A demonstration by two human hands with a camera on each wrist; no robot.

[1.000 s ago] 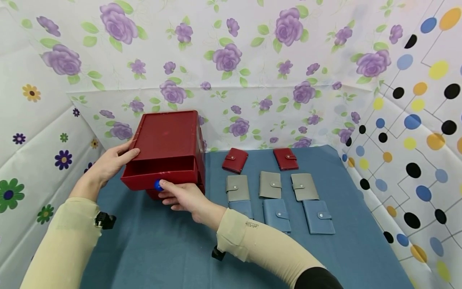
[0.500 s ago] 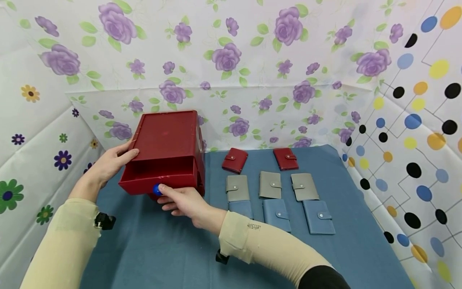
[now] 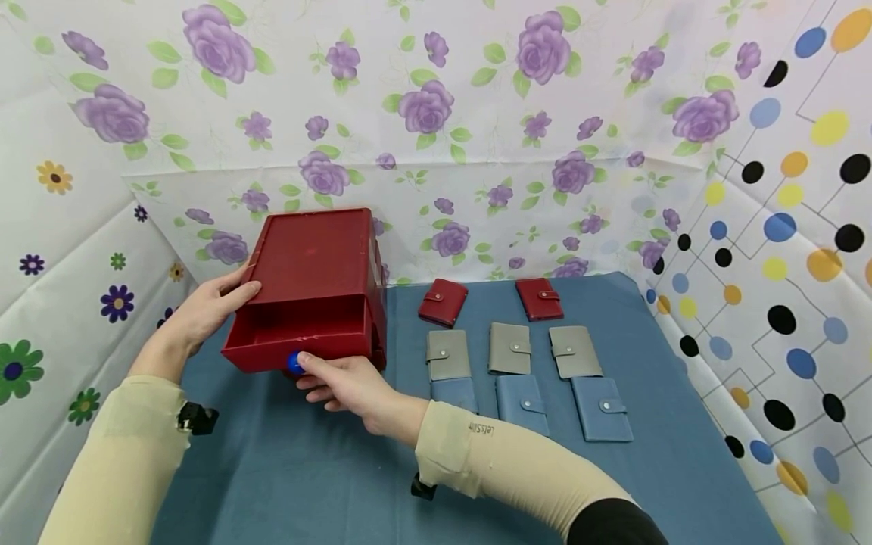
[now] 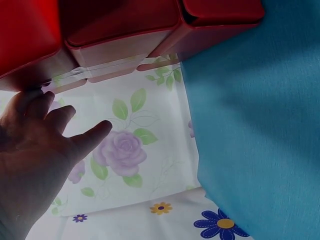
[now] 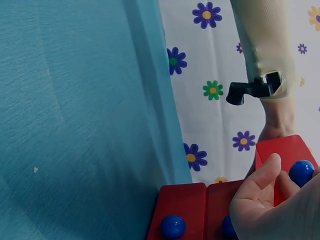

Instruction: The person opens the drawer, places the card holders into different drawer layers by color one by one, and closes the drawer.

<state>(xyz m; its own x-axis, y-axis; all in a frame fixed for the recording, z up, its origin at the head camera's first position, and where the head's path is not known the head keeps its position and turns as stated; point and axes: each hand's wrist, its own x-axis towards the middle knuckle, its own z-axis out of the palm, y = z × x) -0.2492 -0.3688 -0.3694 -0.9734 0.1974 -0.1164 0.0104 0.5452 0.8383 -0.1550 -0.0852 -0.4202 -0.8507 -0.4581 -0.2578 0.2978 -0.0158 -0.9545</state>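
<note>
A dark red drawer cabinet [image 3: 309,250] stands at the back left, its top drawer [image 3: 286,352] pulled partway out. No contents show in the visible part of that drawer. At the drawer's front, my right hand [image 3: 354,390] pinches the blue round knob [image 3: 295,363] between thumb and fingers. My left hand [image 3: 207,306] rests against the cabinet's left side, thumb on the top front edge; the left wrist view shows its fingers spread along the side wall. Lower drawers with blue knobs [image 5: 173,227] stay in place in the right wrist view.
Right of the cabinet lie snap-strap wallets: two red wallets [image 3: 443,303] at the back, three grey wallets [image 3: 509,349] in the middle, three blue wallets [image 3: 602,409] in front, one partly hidden by my right arm. Blue cloth [image 3: 327,469] covers the table; patterned sheets [image 3: 477,151] wall it in.
The top drawer has slid further out toward me, with my right hand moving down and slightly left on its knob. My left hand keeps its place on the cabinet.
</note>
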